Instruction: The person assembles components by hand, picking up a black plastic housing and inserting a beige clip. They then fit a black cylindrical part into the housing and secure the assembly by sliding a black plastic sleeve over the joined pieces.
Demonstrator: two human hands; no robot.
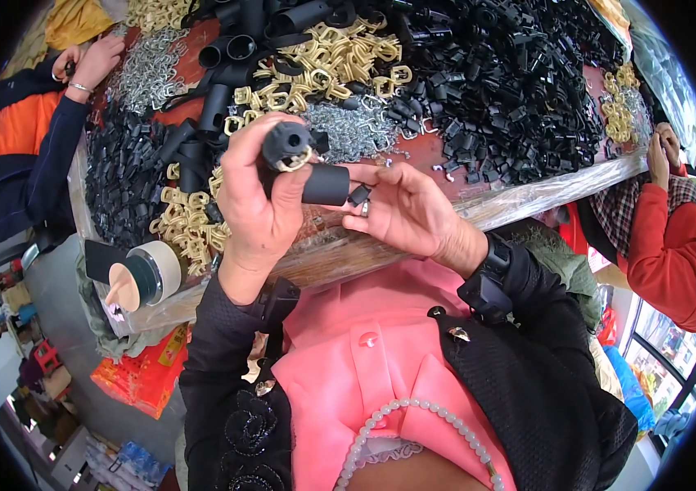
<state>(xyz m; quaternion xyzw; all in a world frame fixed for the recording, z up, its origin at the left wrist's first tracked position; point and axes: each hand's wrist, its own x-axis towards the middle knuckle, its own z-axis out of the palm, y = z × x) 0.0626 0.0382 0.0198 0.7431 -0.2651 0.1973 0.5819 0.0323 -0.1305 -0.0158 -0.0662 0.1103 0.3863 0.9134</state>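
Observation:
My left hand [254, 196] is wrapped round a black plastic tube fitting [327, 186]. Its round, notched end [286, 141] points up at me, and a bit of gold-coloured metal shows at that end's lower edge. At the tube's right mouth is my right hand [413, 209], holding a small black plastic piece [358, 195] among its fingers. Its fingertips reach the tube; part of the grip is hidden. Beyond my hands lie piles of gold-coloured metal buckles [327, 61], small silver wire pieces [348, 131] and small black plastic parts [487, 90].
Larger black tubes [215, 106] lie beyond my left hand. A lidded cup [147, 274] and a dark phone-like slab [109, 260] rest at the table's left corner. The wooden table edge [544, 184] runs before me. Co-workers' hands [98, 65] [663, 155] are at both sides.

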